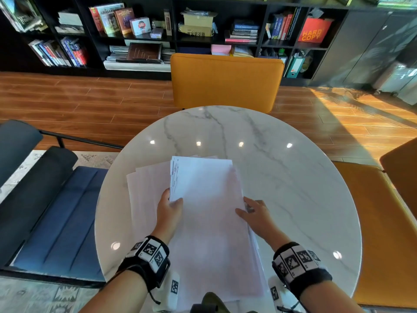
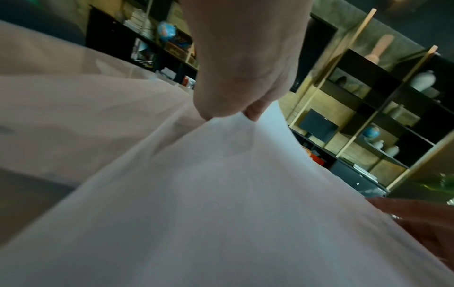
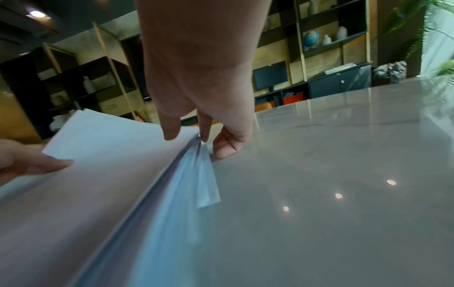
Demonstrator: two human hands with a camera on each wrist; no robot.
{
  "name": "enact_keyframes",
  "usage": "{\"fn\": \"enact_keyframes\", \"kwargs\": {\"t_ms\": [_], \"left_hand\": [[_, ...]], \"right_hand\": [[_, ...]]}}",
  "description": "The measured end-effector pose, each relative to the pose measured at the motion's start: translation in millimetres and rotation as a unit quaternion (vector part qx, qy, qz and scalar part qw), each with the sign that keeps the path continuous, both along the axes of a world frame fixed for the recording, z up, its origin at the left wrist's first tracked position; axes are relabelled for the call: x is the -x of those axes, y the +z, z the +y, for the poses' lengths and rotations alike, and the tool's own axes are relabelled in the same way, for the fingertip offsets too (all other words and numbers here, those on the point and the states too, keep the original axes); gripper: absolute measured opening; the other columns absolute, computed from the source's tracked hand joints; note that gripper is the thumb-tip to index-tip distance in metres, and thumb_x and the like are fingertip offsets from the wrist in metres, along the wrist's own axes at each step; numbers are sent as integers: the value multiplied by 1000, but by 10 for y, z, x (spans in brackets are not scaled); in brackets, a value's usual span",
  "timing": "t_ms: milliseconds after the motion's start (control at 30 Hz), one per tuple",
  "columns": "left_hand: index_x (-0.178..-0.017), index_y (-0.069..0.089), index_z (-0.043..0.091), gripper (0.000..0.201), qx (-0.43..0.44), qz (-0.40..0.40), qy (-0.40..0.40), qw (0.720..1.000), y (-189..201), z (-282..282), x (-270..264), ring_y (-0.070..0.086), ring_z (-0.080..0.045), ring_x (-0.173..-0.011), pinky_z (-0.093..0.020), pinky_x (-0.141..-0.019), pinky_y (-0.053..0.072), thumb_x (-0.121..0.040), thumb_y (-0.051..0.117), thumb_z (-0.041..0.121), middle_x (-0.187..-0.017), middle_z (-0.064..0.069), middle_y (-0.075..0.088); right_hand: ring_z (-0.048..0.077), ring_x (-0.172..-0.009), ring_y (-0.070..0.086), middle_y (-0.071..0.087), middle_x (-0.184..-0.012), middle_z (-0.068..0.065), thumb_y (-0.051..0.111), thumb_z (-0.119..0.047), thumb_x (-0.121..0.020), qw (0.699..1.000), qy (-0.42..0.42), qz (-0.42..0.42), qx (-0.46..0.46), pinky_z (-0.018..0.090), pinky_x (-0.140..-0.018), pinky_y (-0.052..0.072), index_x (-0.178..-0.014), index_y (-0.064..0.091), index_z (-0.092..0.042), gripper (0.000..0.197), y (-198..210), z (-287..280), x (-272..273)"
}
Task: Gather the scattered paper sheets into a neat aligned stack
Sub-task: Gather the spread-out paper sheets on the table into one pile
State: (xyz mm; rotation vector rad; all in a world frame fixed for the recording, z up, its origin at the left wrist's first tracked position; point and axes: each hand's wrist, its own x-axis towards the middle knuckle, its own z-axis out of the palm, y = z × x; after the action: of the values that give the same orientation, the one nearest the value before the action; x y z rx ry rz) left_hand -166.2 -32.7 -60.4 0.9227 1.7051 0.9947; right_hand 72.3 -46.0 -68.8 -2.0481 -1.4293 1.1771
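Observation:
A thick stack of white paper sheets (image 1: 209, 211) lies lengthwise on the round marble table (image 1: 282, 177). My left hand (image 1: 170, 208) grips its left edge, thumb on top; the left wrist view shows my left hand (image 2: 228, 116) pinching the paper (image 2: 209, 194) and lifting that edge. My right hand (image 1: 252, 211) holds the right edge. In the right wrist view my right hand (image 3: 201, 139) has its thumb on the stack (image 3: 98, 174), with its fingers at the edge, where lower sheets (image 3: 196, 184) fan out unevenly. A few loose sheets (image 1: 144, 188) stick out to the left, flat on the table.
An orange chair (image 1: 225, 82) stands at the table's far side and another orange seat (image 1: 372, 222) at the right. A dark blue chair (image 1: 56, 211) is close on the left. Bookshelves (image 1: 140, 30) line the back wall. The table's bare surface stretches to the right and far side.

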Motion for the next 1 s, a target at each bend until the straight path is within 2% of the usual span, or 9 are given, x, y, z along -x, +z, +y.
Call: {"fn": "enact_keyframes", "kwargs": {"t_ms": [233,333,433,533,633,700,800,900,1000], "left_hand": [[-115,56,24,31,-29,-73,-19,997,214,37,-1,64,-13,-86,-26,-72,52,-87,55,11,-98,6,67],[-119,55,20,33,-32,-70,-25,997,243,75,-23,65,-14,-90,-28,-75,54,-87,55,13,-104,2,68],[-118,54,16,34,-20,-44,-40,998,233,94,-1,66,-28,-97,-43,-82,55,-84,55,15,-108,-10,68],[-124,51,13,39,8,-36,-34,999,195,86,73,65,-32,-99,-50,-90,52,-86,56,15,-106,-10,66],[-131,49,13,43,45,-7,16,999,115,47,238,60,-26,-105,-39,-94,49,-88,54,14,-110,-2,62],[-131,50,7,45,66,30,52,996,64,25,360,56,-28,-115,-34,-92,45,-87,52,11,-126,-9,57],[-133,48,1,50,107,48,83,990,7,10,482,52,-35,-123,-32,-86,44,-84,50,9,-138,-14,51],[-123,53,4,41,130,21,72,989,-29,31,507,56,-33,-109,-28,-73,40,-83,51,10,-114,-7,56],[-113,56,3,49,128,23,23,991,-97,72,468,64,-32,-92,-26,-59,43,-68,50,20,-107,-14,65]], "right_hand": [[22,-97,66,64,-116,10,73,-23,-79,964,-114,240,-7,36,-86,52,-138,38,-20,69,-6,10,-133],[28,-89,69,70,-109,22,72,-16,-79,961,-100,256,-8,44,-84,56,-110,61,-6,35,14,10,-102],[29,-80,68,71,-100,20,69,-10,-81,962,-113,249,-26,46,-82,57,-90,64,-12,11,33,1,-51],[24,-70,67,70,-89,13,67,-7,-81,964,-127,231,-28,39,-72,59,-85,62,-17,12,18,1,-34],[11,-55,65,67,-77,4,65,-3,-82,967,-142,206,-36,19,-47,54,-79,59,-19,17,-6,1,-23],[14,-58,62,64,-75,2,64,-3,-83,970,-144,195,-36,15,-42,50,-78,58,-18,17,-16,15,-28],[20,-67,62,65,-80,5,65,-6,-83,973,-137,187,-17,26,-57,57,-92,60,-10,12,-22,52,-36],[31,-85,66,67,-95,11,67,-8,-82,975,-123,187,0,44,-80,56,-112,58,-4,31,-27,96,-38],[31,-94,63,63,-108,14,65,-9,-84,979,-123,162,5,41,-83,53,-121,52,-3,40,-48,137,23]]}}
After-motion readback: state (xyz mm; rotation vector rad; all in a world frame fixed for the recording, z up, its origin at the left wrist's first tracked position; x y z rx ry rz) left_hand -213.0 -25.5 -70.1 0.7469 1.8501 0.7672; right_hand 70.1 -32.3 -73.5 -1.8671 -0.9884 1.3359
